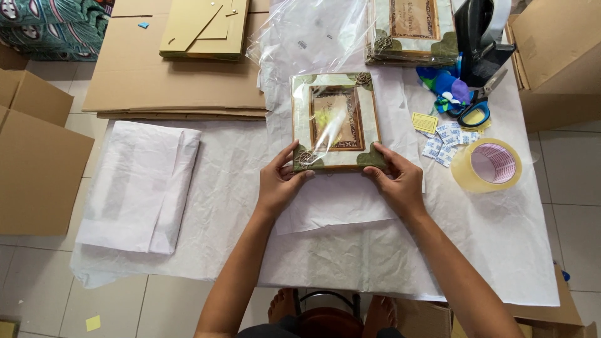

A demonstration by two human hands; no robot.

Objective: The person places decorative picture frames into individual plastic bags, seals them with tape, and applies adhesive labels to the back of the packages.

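Picture frame [336, 120]: decorated frame in green, cream and brown, lying flat on white wrapping paper [325, 206] on the worktop [501, 250], partly inside a clear plastic sleeve [313, 37] that reaches away from the hands.
Left grip: the left hand [280, 183] is closed on the near left corner of the frame, thumb on top beside the metal corner ornament, fingers under the edge.
Right grip: the right hand [399, 181] is closed on the near right corner in the same way, thumb over the green corner piece.
Handling: the frame looks stiff and rather light, but I judge the front pane and the small ornaments as fragile; the plastic over it looks slippery, so the firm outer corners and edges seem the safe places to hold.
Beyond the grips: a second similar frame [413, 28] lies further away, past the far edge of the first one.
Outside the right grip: a roll of clear tape [491, 164], blue-handled scissors [479, 106], a black tape dispenser [482, 34], small white packets [447, 141] and a yellow card [425, 122].
Outside the left grip: a folded stack of white paper [141, 184], and flat cardboard sheets [163, 69] further off.
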